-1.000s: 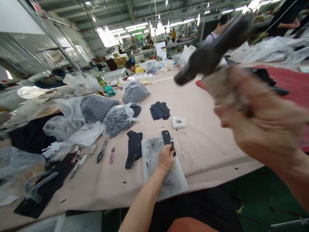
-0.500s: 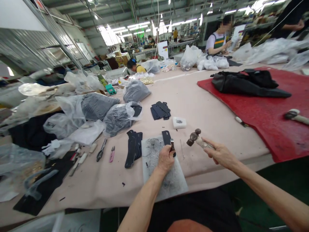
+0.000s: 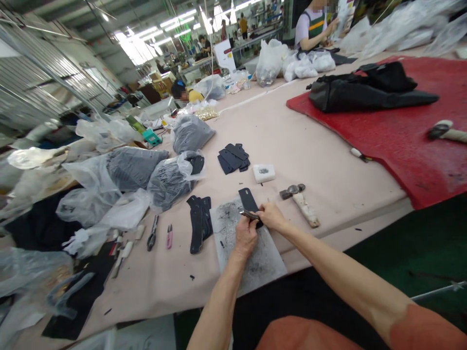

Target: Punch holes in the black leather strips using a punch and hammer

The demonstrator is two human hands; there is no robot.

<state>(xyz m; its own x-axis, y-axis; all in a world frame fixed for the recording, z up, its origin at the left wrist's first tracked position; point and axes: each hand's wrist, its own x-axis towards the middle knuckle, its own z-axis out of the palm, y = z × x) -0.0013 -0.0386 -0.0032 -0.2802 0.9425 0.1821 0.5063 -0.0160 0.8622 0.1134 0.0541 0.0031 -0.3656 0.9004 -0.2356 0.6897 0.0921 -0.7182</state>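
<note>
My left hand (image 3: 246, 235) is closed around a metal hand punch (image 3: 248, 214), which it holds tilted nearly flat above a grey, scuffed board (image 3: 230, 219). Close against it, my right hand (image 3: 272, 216) has its fingers pinched together at the other end of the punch; what they grip, if anything, is hidden. Under both hands lies a black slotted piece (image 3: 248, 197), partly covered. A hammer (image 3: 303, 208) with a pale wrapped handle rests on the table to the right. Left of the board is a stack of black pieces (image 3: 199, 223).
Beyond the board are a white block (image 3: 263, 173) and more black pieces (image 3: 233, 158). Pink snips (image 3: 170, 237) and pliers (image 3: 152, 234) lie left, near filled plastic bags (image 3: 171, 180). A black bag (image 3: 365, 92) lies on a red sheet (image 3: 397, 160). Other people sit farther back.
My right hand has put down the hammer and moved left to meet my left hand. The punch has gone from upright to tilted. The thin metal rod beside the board no longer shows there.
</note>
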